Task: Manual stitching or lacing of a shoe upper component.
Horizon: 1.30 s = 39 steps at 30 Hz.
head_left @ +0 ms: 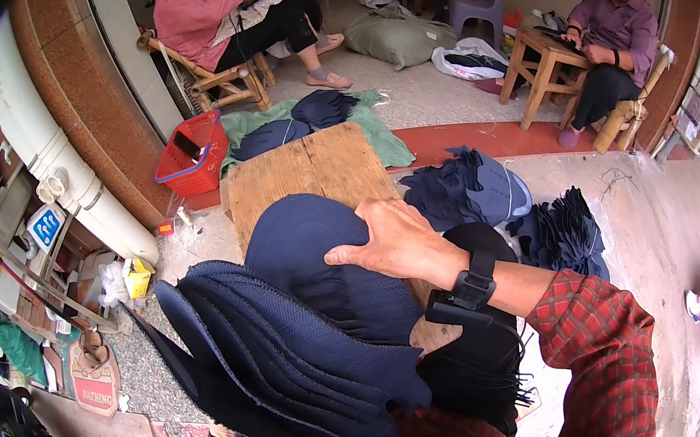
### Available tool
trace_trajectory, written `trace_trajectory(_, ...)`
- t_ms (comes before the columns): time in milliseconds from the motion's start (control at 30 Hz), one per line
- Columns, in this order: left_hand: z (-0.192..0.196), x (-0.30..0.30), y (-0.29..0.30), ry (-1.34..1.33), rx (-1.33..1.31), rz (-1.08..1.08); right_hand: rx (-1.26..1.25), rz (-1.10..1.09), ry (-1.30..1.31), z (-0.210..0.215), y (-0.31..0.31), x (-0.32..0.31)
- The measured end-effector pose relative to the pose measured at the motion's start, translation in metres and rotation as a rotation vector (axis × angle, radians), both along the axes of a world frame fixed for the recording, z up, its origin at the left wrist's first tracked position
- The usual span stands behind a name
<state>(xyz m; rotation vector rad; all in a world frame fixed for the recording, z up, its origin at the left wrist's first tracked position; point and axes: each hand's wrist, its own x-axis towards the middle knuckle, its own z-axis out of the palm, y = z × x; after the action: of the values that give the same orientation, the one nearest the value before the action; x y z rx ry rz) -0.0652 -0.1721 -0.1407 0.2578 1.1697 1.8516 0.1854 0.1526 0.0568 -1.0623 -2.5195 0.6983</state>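
My right hand (400, 242), a black band and small box on its wrist, is on a navy, round-ended, textured insole-shaped piece (304, 228). The thumb lies across its top and the other fingers bend at its right edge, their tips partly hidden. Beneath is a wooden stool top (322, 165). Fanned in overlapping layers towards my lap is a thick stack of similar navy pieces (287, 348). My left hand does not show; the stack covers that area. Black cloth (467, 369) lies below my right forearm.
Tied bundles of navy pieces (497, 190) lie beyond the stool, others on a green sheet (388, 139). A red basket (195, 152) stands left, near a white pipe (62, 165) and cluttered shelves. Two people sit further back, one beside a wooden stool (552, 55).
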Motion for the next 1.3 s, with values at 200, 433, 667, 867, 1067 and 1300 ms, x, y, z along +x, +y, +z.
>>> trace_trajectory(200, -0.008, -0.021, -0.008, 0.033, 0.007, 0.109, -0.588, 0.012, 0.148, 0.006, -0.001, -0.033)
trace_trajectory(433, 0.05, 0.0, 0.019, -0.224, 0.273, -0.225, -0.636, 0.172, 0.324, -0.007, -0.013, -0.046)
trace_trajectory(667, 0.109, 0.004, 0.021, -0.179, 0.077, -0.094, -0.413, 0.529, 0.464, 0.018, -0.054, -0.024)
trace_trajectory(867, 0.151, 0.034, 0.06, 0.215, 0.15, -0.202, -0.494, 0.442, 0.55, 0.033, -0.083, 0.005)
trace_trajectory(1067, 0.15, 0.043, 0.09, 0.229, -0.047, -0.11, -1.173, 0.259, 0.777, -0.003, -0.065, 0.016)
trace_trajectory(1300, 0.184, 0.031, 0.113, 0.375, -0.194, -0.322, -1.086, 0.306, 0.669, 0.005, -0.063, 0.044)
